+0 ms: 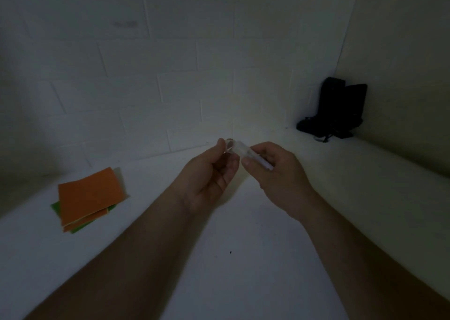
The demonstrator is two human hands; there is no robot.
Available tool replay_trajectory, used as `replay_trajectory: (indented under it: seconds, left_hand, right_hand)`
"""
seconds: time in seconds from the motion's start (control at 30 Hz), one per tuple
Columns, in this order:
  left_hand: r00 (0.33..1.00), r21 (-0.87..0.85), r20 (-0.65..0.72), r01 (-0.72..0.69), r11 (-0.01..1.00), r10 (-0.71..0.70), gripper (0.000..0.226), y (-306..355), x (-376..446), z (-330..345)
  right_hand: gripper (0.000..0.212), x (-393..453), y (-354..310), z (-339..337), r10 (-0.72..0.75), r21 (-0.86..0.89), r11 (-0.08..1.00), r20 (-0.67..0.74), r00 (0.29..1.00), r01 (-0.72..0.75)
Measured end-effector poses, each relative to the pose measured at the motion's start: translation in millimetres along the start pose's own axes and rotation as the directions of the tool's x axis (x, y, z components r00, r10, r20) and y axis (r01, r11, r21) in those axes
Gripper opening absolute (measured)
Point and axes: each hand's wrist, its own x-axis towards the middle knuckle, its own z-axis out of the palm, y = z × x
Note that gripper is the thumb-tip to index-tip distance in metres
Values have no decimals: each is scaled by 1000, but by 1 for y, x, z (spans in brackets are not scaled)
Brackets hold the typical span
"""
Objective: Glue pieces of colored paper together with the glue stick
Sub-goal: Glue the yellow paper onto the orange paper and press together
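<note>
Gripping the glue stick (253, 155) mid-air, right hand (277, 173) holds its body, left hand (211, 173) pinches its cap end; no label legible

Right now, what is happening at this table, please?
A person holds a glue stick above the white table with both hands. The right hand grips the tube, and the left hand pinches its cap end, so it looks as if the cap is being handled. The stack of orange and green paper lies untouched to the left. A dark object stands in the far right corner.
</note>
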Motion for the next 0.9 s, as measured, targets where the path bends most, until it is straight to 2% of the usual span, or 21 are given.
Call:
replay_trajectory:
  seconds: [0.27,0.7,0.9]
  left_hand:
    - [995,109,29,-96,989,93,18,-2,-2,0]
    - [983,194,64,-179,965,170,40,-5,0,-4]
    - [984,235,76,-176,956,162,18,-9,-1,-3]
  right_hand:
    - [10,-2,0,-2,-89,-143,986,-37,995,83]
    - [15,-5,-1,-1,-127,-239,965,-50,991,112]
    - [17,-6,-5,1,-160,-270,952,-41,986,143]
